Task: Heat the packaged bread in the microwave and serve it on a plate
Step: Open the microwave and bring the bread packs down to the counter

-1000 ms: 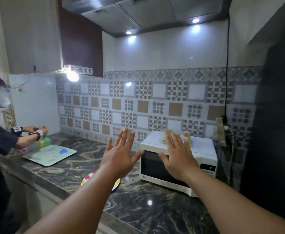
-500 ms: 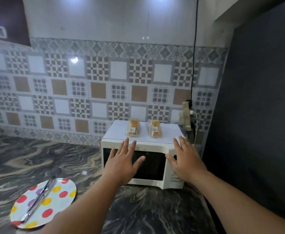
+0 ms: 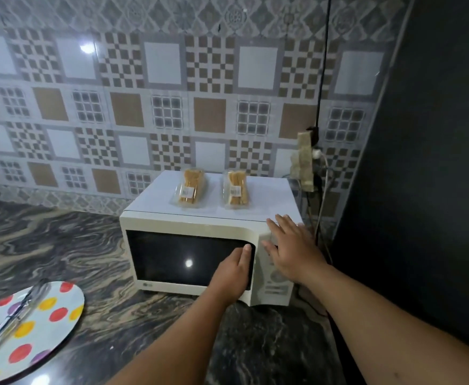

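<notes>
A white microwave (image 3: 194, 221) stands on the marble counter with its door closed. Two clear packs of bread lie on its top, one on the left (image 3: 190, 188) and one on the right (image 3: 236, 188). My left hand (image 3: 234, 269) curls around the right edge of the dark door, thumb on the front. My right hand (image 3: 291, 245) lies flat with fingers apart on the microwave's upper right corner, over the control panel. A polka-dot plate (image 3: 52, 307) sits at the lower left of the counter, with metal tongs (image 3: 11, 318) lying across it.
A dark tall surface (image 3: 422, 190) closes off the right side, right next to the microwave. A power strip (image 3: 304, 162) with cables hangs behind the microwave's right corner. Patterned tiles back the counter (image 3: 61, 245).
The view has come closer to the microwave. My left hand slid right and closed on the door's edge. My right hand settled on the microwave's upper right corner.
</notes>
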